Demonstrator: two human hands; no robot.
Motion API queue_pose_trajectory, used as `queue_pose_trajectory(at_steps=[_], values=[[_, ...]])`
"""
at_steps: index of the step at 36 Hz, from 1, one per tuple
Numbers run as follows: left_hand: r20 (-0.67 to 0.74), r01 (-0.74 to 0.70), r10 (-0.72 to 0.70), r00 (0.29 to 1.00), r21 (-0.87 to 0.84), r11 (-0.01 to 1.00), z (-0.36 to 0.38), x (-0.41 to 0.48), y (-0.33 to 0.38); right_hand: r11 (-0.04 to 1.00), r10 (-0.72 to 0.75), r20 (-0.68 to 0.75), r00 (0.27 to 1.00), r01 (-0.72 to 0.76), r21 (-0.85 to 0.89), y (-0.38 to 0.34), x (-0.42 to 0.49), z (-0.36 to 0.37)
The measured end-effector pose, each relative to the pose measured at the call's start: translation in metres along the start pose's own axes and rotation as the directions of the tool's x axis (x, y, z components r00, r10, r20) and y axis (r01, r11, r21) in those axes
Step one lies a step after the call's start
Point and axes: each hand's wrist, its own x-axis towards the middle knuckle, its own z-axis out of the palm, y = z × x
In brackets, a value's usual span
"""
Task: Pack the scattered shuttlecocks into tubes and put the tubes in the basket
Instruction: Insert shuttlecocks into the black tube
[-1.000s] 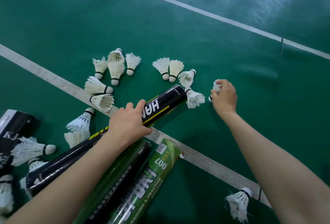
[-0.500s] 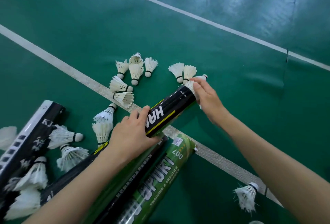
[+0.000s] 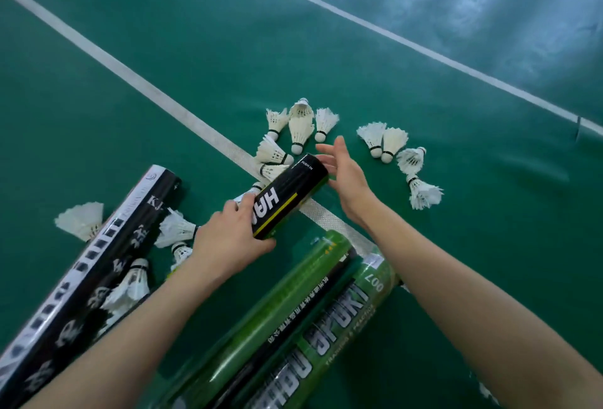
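A person's left hand (image 3: 233,239) is wrapped around a black tube (image 3: 290,196) that points away from them. The right hand (image 3: 342,170), fingers spread and holding nothing, sits just beside the tube's far end. Beyond both hands, white shuttlecocks (image 3: 300,128) lie scattered on the green court floor (image 3: 228,49) beside a white line (image 3: 130,75). Green tubes (image 3: 342,320) and a black-and-white tube (image 3: 107,245) lie nearer the person

A tube (image 3: 290,196) lies between the left hand (image 3: 233,239) and right hand (image 3: 346,170). Shuttlecocks (image 3: 300,128) lie beyond them, other tubes (image 3: 287,304) nearer the person.
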Motion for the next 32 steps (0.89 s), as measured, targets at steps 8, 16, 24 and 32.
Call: queue_pose_trajectory(at_steps=[8, 16, 24, 32], values=[[0.002, 0.169, -0.169, 0.986, -0.013, 0.986, -0.013, 0.009, -0.047, 0.97, 0.201, 0.062, 0.978, -0.19, -0.155, 0.023, 0.023, 0.048], [0.06, 0.203, -0.202, 0.978, -0.005, 0.979, -0.013, 0.007, -0.072, 0.924, 0.188, 0.093, 0.978, -0.144, -0.355, 0.039, 0.035, 0.071], [0.152, 0.082, -0.077, 0.985, -0.025, 0.996, -0.001, -0.005, -0.06, 0.897, -0.19, -0.218, 0.957, 0.079, -0.435, 0.029, 0.031, 0.031], [0.17, -0.027, 0.031, 0.985, -0.023, 0.999, 0.007, -0.014, -0.031, 0.925, -0.215, -0.144, 0.966, 0.154, -0.348, 0.009, 0.012, -0.023]])
